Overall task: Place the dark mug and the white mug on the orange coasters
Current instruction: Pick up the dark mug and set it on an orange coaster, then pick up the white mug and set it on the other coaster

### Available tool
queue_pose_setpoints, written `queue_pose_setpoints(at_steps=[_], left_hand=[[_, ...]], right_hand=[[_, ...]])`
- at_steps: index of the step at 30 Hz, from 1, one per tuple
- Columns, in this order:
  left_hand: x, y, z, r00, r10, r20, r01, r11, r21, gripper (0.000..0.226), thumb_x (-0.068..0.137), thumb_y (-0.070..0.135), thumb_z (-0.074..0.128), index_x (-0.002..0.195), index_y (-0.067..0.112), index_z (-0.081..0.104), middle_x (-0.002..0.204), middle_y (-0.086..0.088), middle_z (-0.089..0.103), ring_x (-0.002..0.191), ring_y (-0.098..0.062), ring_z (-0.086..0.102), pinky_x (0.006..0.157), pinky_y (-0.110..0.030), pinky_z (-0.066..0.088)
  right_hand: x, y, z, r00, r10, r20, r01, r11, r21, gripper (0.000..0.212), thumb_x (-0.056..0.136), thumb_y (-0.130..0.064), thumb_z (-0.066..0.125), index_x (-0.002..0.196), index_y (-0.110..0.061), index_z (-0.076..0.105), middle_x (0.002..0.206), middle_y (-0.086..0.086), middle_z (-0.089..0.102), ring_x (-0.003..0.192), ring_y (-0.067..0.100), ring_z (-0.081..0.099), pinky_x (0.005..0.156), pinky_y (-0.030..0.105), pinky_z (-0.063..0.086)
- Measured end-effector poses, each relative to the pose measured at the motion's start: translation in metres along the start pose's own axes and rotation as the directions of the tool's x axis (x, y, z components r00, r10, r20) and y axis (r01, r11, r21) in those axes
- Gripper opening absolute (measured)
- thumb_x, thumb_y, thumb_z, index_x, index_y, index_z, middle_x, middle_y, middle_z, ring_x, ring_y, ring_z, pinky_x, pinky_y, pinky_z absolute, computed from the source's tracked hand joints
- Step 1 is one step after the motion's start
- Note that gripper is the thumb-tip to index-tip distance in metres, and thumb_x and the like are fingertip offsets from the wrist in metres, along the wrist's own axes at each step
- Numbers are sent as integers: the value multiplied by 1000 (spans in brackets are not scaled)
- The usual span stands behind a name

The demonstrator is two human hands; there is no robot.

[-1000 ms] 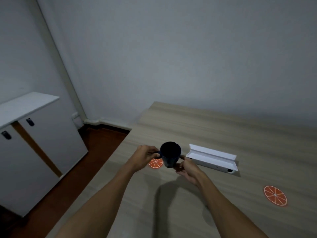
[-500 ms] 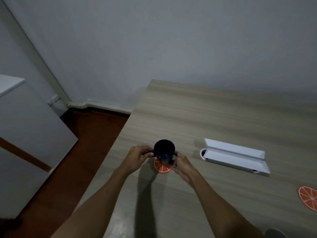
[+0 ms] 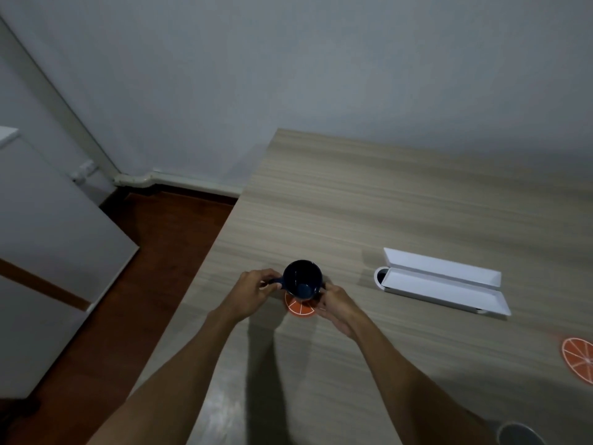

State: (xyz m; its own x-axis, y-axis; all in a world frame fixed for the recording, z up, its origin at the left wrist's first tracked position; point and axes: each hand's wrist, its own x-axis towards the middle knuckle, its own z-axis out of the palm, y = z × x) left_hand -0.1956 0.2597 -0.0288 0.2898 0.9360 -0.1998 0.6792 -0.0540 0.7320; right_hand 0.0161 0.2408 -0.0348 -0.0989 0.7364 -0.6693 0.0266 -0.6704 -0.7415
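The dark mug [image 3: 302,279] stands upright over the left orange coaster [image 3: 298,308], which shows under its near side. My left hand [image 3: 255,290] pinches the mug's handle on the left. On the mug's right side rests my right hand [image 3: 337,303], fingers against the wall. A second orange coaster [image 3: 579,358] lies at the right edge of the view. The white mug is out of sight.
A long white open box [image 3: 442,284] lies on the wooden table [image 3: 369,203] to the right of the mug. The table's left edge drops to a dark red floor [image 3: 144,252]. A white cabinet [image 3: 48,236] stands at the left. A grey object [image 3: 519,435] peeks in at bottom right.
Both hands have brought the dark mug down and over the left coaster. The camera has swung left and downward, so the white box and right coaster have shifted right.
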Motion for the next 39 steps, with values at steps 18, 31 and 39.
queue_pose_setpoints(at_steps=[18,31,39], left_hand=[[-47,193,14,995,99,-18,-89,949,304,59,92,51,54,142,21,46,151,-6,48,139,-24,42,113,-41,34],[-116,292,209,989,105,104,-118,984,133,55,94,43,58,138,11,54,143,-8,56,131,-24,52,109,-33,40],[-141,251,297,977,-135,166,154,982,-110,32,102,31,42,85,13,63,96,-10,68,94,-25,63,91,-39,48]], right_hand=[[-180,-64,-158,805,-582,-114,399,674,-621,53,91,-22,57,142,-18,44,142,12,52,132,19,48,105,28,36],[-278,72,-303,867,-484,-119,267,652,-710,47,90,-14,57,137,-16,50,137,13,56,125,23,53,97,24,40],[-257,169,-325,954,-295,-53,151,627,-765,35,84,-13,64,118,-18,68,121,7,69,109,20,64,94,32,51]])
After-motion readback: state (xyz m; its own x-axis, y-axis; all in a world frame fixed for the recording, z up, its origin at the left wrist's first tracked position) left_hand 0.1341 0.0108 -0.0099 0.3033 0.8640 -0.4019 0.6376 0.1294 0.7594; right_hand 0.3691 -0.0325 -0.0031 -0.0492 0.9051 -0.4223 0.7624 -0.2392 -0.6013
